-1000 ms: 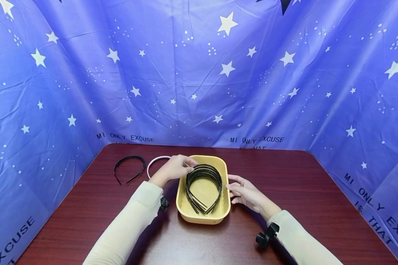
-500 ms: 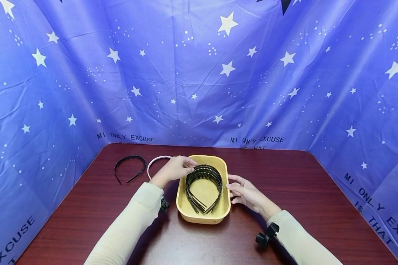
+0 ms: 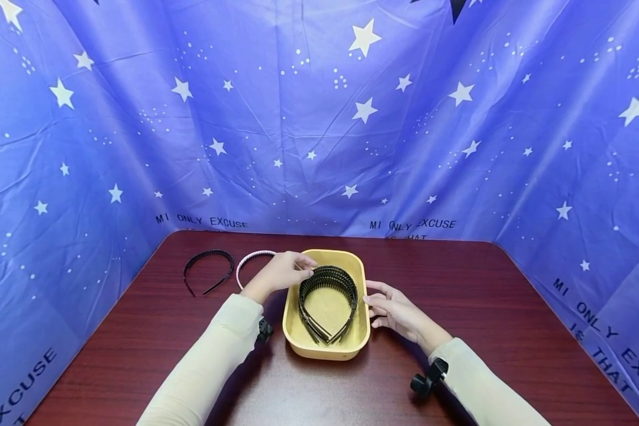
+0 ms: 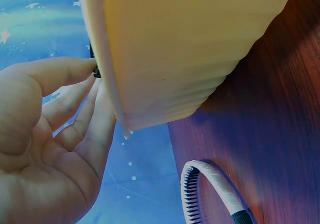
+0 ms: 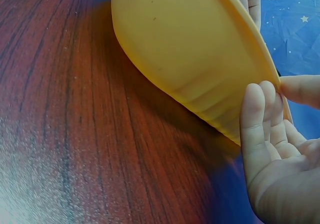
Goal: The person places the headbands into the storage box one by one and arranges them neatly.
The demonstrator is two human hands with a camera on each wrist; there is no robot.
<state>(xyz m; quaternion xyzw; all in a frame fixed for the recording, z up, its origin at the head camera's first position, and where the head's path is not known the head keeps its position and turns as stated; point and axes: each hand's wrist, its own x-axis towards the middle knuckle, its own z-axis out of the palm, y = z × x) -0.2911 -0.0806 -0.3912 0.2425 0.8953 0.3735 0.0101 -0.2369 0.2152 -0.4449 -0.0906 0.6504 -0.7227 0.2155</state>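
A stack of several black toothed headbands lies in a yellow plastic basin, with the tips pointing to the near end. My left hand reaches over the basin's left rim. Its thumb and fingers pinch the upper left of the stack; a small black part shows at the thumb tip in the left wrist view. On the opposite side, my right hand holds the basin's right wall, thumb at the rim and fingers against the outside. How many headbands the left hand pinches is hidden.
Left of the basin, a pink-and-white headband lies partly behind the left hand. Farther left is a single black headband. All stand on a dark red wooden table, with a blue star-printed curtain around its back and sides.
The upper part of the headband stack and the left fingertips have shifted very slightly toward the near side and right. The basin and right hand stay put.
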